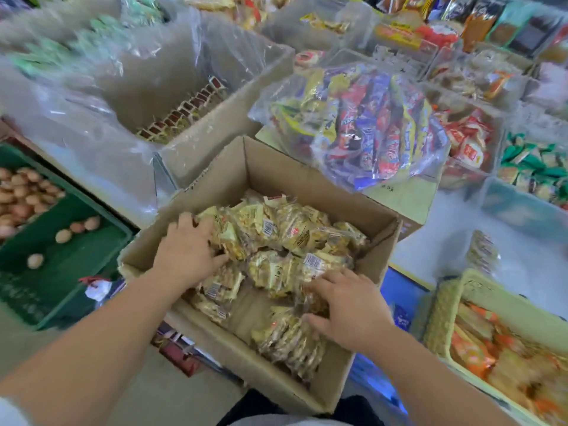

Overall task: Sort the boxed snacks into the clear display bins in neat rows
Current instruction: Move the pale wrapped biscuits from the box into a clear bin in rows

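An open cardboard box sits right in front of me, holding several yellow-wrapped snack packs. My left hand is inside the box at its left side, fingers curled around packs there. My right hand lies on the packs at the box's near right, fingers bent over them. A clear display bin with green and yellow packs stands at the far right. One yellow snack pack stands alone on the white counter.
A green crate with eggs is on the left. A plastic-lined carton stands behind the box. A clear bag of blue and red snacks lies at the back right. A yellow tray of orange packs is near right.
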`<act>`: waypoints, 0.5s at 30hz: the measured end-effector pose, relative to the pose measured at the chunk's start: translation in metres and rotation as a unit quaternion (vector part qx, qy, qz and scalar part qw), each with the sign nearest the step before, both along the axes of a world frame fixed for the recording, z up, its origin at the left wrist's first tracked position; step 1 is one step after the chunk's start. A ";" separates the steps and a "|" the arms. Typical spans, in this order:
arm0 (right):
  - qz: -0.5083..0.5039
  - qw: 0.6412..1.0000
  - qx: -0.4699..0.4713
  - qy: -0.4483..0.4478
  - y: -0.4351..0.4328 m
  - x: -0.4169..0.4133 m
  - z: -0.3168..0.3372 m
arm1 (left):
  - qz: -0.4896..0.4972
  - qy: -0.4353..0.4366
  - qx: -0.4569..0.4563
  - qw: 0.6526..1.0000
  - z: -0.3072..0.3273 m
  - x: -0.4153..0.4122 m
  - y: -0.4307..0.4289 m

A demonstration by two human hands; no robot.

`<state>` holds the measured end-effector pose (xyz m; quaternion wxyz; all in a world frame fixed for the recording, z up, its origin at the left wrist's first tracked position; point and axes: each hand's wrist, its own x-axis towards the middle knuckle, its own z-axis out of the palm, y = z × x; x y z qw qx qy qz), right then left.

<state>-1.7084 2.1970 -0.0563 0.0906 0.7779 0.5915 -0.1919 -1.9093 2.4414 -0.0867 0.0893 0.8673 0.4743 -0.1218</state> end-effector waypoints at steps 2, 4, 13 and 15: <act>0.009 0.999 -0.042 -0.004 0.003 -0.001 0.001 | -0.005 0.028 -0.077 0.997 -0.009 -0.001 0.002; 0.014 0.997 -0.074 0.018 0.010 -0.008 0.002 | -0.008 0.052 -0.133 0.990 -0.015 0.000 0.002; 0.105 0.963 -0.231 0.090 0.046 -0.064 -0.034 | -0.004 0.071 -0.165 0.984 -0.028 0.000 0.007; 0.110 0.963 -0.238 0.057 0.047 -0.070 -0.043 | -0.005 0.063 -0.165 0.984 -0.030 -0.001 0.007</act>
